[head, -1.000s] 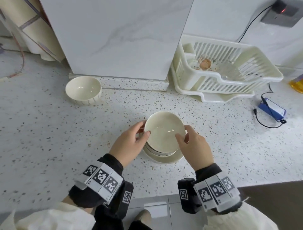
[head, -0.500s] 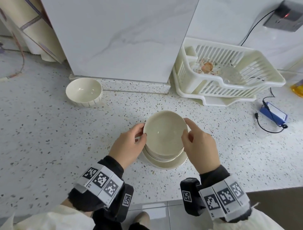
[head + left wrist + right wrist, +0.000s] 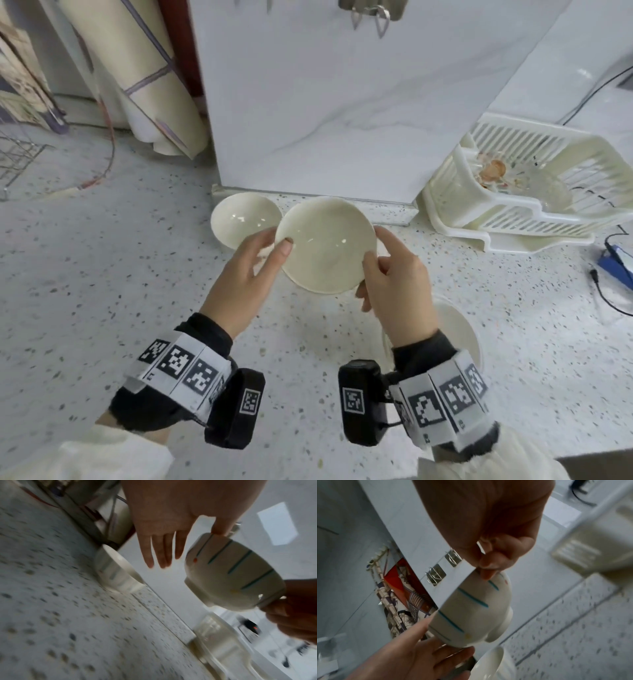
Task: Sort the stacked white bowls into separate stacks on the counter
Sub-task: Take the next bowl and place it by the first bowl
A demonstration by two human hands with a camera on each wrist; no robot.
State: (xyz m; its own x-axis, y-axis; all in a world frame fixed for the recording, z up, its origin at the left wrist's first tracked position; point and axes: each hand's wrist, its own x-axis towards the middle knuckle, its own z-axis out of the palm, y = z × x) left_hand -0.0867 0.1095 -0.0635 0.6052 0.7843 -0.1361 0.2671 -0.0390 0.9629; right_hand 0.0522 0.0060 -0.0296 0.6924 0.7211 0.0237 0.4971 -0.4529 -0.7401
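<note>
A white bowl (image 3: 325, 245) with teal stripes on its outside (image 3: 231, 574) (image 3: 471, 615) is held in the air above the speckled counter (image 3: 102, 274). My right hand (image 3: 387, 270) (image 3: 488, 540) pinches its right rim with curled fingers. The thumb of my left hand (image 3: 260, 263) (image 3: 161, 536) lies on the left rim, and its fingers are straight beside and under the bowl. A single bowl (image 3: 239, 219) (image 3: 116, 573) stands on the counter just left of the held one. The remaining stack (image 3: 459, 329) sits partly hidden behind my right wrist.
A white marble panel (image 3: 342, 102) rises directly behind the bowls. A cream dish rack (image 3: 513, 205) stands at the right, with a blue device (image 3: 616, 260) and its cable beyond it. Rolled mats (image 3: 144, 85) lean at the back left. The counter's front edge is near my wrists.
The top bowl has come off the stack and moved up and to the left, close to the single bowl. Both hands went with it, and the stack now lies behind my right wrist.
</note>
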